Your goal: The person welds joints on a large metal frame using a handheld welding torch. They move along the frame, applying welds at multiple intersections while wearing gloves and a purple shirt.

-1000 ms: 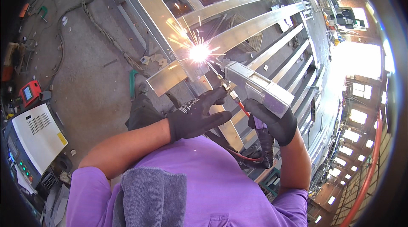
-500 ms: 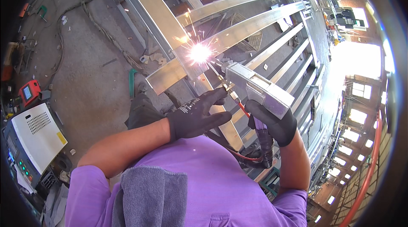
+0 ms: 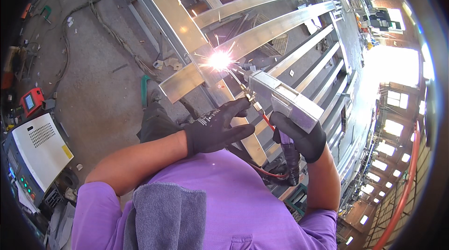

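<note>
My right hand (image 3: 306,138), in a black glove, is wrapped round the grip of a grey box-bodied welding gun (image 3: 285,98). From its tip comes a white-pink glare with sparks (image 3: 220,59), on the joint of a metal frame (image 3: 182,32) where a short bar end (image 3: 183,83) sticks out to the left. A brass fitting (image 3: 250,94) with a red hose runs along the gun's left side. My left hand (image 3: 217,128), also black-gloved, has thumb and fingers apart. Its fingertips lie by that fitting; whether they touch it I cannot tell. The glare hides the seam.
The frame's long bars (image 3: 285,21) stretch away to the upper right. At the left stand a white machine cabinet (image 3: 42,144) and a red device with a screen (image 3: 32,101). A cable (image 3: 114,35) and a green clamp (image 3: 145,90) lie on the floor.
The sparks have changed shape, with fewer flying up to the upper left and a small glow on the long bar. My hands and the welding gun have hardly moved.
</note>
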`<state>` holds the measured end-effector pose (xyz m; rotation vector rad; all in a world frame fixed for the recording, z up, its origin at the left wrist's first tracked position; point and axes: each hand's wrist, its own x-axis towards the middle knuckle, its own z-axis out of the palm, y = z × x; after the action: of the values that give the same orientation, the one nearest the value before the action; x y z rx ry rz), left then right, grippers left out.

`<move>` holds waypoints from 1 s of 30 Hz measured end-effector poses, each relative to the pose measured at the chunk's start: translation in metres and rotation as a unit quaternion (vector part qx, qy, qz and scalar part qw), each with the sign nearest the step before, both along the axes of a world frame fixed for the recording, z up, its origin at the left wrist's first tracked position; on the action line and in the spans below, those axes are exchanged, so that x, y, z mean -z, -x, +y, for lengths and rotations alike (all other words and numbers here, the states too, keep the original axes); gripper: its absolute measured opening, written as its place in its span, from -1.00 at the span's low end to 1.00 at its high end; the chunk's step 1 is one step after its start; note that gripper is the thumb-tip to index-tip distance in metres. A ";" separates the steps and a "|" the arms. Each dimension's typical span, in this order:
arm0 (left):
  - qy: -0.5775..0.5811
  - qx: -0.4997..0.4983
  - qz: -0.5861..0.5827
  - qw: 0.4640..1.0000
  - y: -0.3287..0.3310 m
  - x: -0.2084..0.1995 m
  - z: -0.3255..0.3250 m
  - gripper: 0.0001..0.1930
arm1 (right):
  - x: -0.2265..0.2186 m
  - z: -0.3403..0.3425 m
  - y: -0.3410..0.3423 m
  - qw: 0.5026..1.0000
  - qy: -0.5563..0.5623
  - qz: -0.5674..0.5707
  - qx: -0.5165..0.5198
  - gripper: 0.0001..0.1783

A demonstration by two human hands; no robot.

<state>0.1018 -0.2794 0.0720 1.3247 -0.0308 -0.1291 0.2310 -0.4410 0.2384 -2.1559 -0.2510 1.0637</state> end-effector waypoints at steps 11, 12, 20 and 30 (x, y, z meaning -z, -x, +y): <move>0.027 0.010 0.020 0.999 0.000 0.001 -0.004 -0.11 | 0.003 -0.008 -0.002 1.000 0.012 -0.002 -0.012 -0.57; 0.027 0.014 0.021 0.999 0.001 0.000 -0.003 -0.11 | 0.002 -0.007 -0.002 1.000 0.016 0.000 -0.011 -0.57; 0.047 0.018 0.024 0.998 0.002 0.004 -0.007 -0.11 | 0.000 -0.006 0.001 1.000 0.008 0.008 0.009 -0.58; 0.057 0.007 0.017 0.998 0.003 0.007 -0.013 -0.14 | 0.000 -0.008 0.000 1.000 0.008 0.011 0.004 -0.60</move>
<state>0.0993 -0.2925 0.0646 1.2082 -0.0184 -0.1596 0.2306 -0.4493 0.2385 -2.1565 -0.2239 1.0865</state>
